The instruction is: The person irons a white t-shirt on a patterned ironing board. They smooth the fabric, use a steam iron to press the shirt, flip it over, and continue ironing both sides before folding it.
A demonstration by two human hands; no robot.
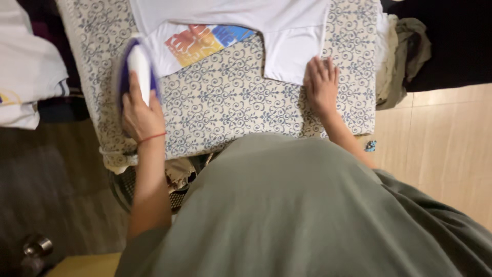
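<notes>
Now — left hand [141,115] grips iron [137,69] | right hand [322,84] flat, holding nothing, on white T-shirt [287,36] sleeve

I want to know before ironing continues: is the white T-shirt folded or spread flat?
Folded: the white T-shirt has one panel with its colourful print doubled under an edge.

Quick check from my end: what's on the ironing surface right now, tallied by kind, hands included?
White T-shirt with colourful print: 1
Purple and white iron, gripped by the left hand: 1
Hands on the patterned cover: 2, the right hand flat by the sleeve
Total: 4
</notes>
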